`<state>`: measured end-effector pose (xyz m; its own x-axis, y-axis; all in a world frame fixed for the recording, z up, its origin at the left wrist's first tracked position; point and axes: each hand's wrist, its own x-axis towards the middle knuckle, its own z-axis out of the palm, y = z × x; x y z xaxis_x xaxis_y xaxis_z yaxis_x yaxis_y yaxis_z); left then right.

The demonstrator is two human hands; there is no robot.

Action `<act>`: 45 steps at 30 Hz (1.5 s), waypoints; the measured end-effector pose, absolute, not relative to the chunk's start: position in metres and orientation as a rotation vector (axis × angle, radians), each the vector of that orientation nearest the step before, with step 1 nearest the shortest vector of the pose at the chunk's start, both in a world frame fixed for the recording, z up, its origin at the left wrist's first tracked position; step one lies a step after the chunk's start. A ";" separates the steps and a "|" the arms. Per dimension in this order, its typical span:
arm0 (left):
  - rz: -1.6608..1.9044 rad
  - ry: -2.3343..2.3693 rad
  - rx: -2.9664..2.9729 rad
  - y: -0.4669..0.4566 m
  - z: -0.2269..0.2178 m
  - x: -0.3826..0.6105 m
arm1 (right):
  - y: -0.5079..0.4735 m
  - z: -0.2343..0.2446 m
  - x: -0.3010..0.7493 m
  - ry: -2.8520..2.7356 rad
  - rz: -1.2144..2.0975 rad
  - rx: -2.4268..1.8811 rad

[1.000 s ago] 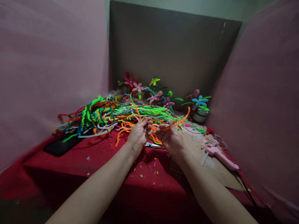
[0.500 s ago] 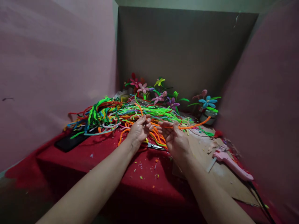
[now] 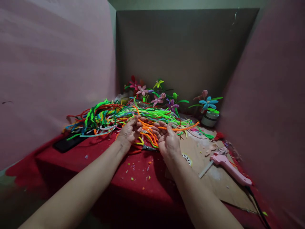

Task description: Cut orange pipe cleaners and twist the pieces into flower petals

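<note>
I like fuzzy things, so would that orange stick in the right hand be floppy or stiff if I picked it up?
The orange stick would probably be stiff enough to keep its shape: its free end pokes past the right hand without drooping. It's likely light, being thin, and its fuzzy surface probably isn't slippery.

Flowers (image 3: 157, 100) behind pipe-cleaner pile (image 3: 154, 113); phone (image 3: 65, 145) left; glue gun (image 3: 231, 168) right, on cardboard (image 3: 220, 184).

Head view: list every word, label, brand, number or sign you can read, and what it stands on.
No text can be read.
Pink glue gun: no legible marking.
Jar: dark band, no readable label.
Dark phone: nothing legible.
Dotted round item: partly hidden; only dots visible.
</note>
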<state>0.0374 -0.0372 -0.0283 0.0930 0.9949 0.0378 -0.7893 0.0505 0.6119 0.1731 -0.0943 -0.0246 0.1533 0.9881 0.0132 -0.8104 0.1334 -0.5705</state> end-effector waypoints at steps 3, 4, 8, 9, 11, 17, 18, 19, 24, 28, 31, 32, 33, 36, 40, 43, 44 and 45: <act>1.470 0.474 0.550 -0.041 -0.025 0.037 | -0.093 -0.027 0.169 -0.465 1.381 -0.462; 1.475 0.476 0.546 -0.042 -0.025 0.038 | -0.092 -0.028 0.168 -0.478 1.384 -0.461; 1.457 0.467 0.542 -0.048 -0.025 0.043 | -0.092 -0.030 0.169 -0.509 1.388 -0.486; 1.441 0.465 0.545 -0.049 -0.024 0.044 | -0.092 -0.028 0.171 -0.506 1.396 -0.497; 1.388 0.464 0.560 -0.051 -0.020 0.043 | -0.094 -0.024 0.176 -0.477 1.421 -0.522; 1.257 0.468 0.653 -0.038 0.012 0.008 | -0.105 -0.017 0.183 -0.449 1.537 -0.471; 1.265 0.470 0.673 -0.034 0.016 0.001 | -0.105 -0.019 0.182 -0.454 1.529 -0.486; 1.275 0.488 0.727 -0.029 0.019 -0.006 | -0.105 -0.022 0.182 -0.461 1.526 -0.517; 1.261 0.530 0.713 -0.016 0.025 -0.011 | -0.100 -0.038 0.177 -0.496 1.481 -0.652; 1.222 0.490 0.689 -0.024 0.020 0.002 | -0.099 -0.035 0.177 -0.527 1.413 -0.651; 1.048 0.574 0.758 -0.037 0.007 0.010 | -0.102 -0.027 0.181 -0.481 1.328 -0.638; 1.009 0.595 0.774 -0.042 0.002 0.012 | -0.102 -0.025 0.182 -0.471 1.326 -0.633; 0.989 0.603 0.790 -0.047 -0.003 0.016 | -0.103 -0.024 0.183 -0.466 1.333 -0.625; 1.001 0.546 0.888 -0.067 -0.008 0.027 | -0.104 -0.023 0.182 -0.464 1.355 -0.607; 1.127 0.521 1.098 -0.092 0.002 0.045 | -0.105 -0.021 0.181 -0.402 1.397 -0.610; 1.273 0.579 1.085 -0.102 0.014 0.055 | -0.107 -0.006 0.187 -0.345 1.480 -0.553; 1.265 0.580 1.049 -0.103 0.017 0.057 | -0.107 0.001 0.191 -0.297 1.462 -0.520; 1.280 0.564 1.007 -0.103 0.019 0.059 | -0.107 0.008 0.194 -0.286 1.449 -0.494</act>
